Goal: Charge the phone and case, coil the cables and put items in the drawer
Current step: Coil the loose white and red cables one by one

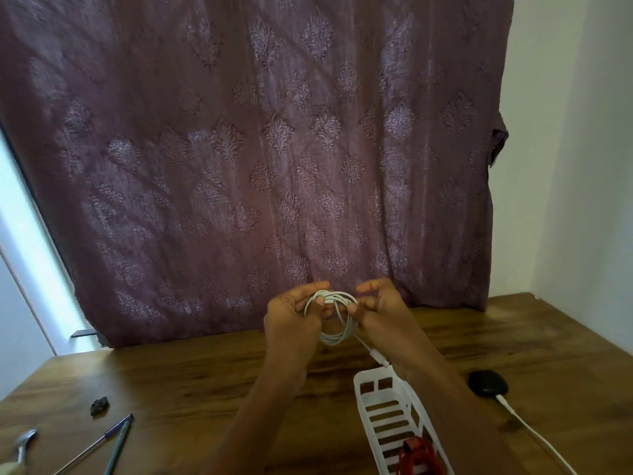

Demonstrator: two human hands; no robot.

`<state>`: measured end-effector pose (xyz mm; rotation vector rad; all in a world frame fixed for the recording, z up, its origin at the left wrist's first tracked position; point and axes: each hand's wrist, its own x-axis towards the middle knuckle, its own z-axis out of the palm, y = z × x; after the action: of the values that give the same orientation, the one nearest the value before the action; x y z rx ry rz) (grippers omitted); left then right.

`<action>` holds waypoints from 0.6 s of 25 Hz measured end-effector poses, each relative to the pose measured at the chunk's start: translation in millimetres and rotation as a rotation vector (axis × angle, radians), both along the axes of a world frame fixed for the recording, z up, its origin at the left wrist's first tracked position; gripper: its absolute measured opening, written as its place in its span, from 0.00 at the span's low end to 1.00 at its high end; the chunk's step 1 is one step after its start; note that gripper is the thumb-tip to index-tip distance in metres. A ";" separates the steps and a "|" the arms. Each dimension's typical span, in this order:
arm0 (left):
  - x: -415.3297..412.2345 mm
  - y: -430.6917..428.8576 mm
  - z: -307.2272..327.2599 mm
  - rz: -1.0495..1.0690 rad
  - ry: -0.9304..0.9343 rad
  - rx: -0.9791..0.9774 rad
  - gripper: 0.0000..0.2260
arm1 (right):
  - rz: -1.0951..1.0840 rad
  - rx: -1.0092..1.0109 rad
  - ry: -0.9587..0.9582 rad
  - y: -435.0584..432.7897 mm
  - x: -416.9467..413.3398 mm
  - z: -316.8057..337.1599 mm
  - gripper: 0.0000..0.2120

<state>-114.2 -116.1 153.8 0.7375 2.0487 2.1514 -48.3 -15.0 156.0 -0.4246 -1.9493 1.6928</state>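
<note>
The white cable (331, 318) hangs in loops above the counter (171, 389) — the left hand (291, 322) has its grip closed round one side, and the right hand (383, 311) pinches the other. Coiling looks nearly done; the dangling connector (378, 356) probably needs tucking in next.

White cable (534, 433) and red thing (416, 457) run off the bottom edge

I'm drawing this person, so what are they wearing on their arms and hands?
Nothing that shows. The left hand and right hand are bare, with no gloves. Both forearms are bare too: no sleeves, watch or bracelet in view. Rings are too blurry to tell.
</note>
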 end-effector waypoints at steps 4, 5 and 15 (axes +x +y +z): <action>-0.3 -0.1 -1.4 0.009 -0.014 0.001 0.10 | 0.057 -0.103 -0.052 0.4 -1.5 1.8 0.07; -0.1 -0.8 -0.4 -0.001 -0.017 0.004 0.10 | 0.117 -0.231 -0.029 1.5 -1.6 2.2 0.07; 7.4 -2.0 7.5 -0.082 -0.257 0.157 0.10 | 0.405 -0.571 0.165 15.3 1.8 1.1 0.20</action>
<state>-106.8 -118.1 161.3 0.5167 1.7114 2.2455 -46.5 0.2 157.0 -0.0761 -1.4759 2.4648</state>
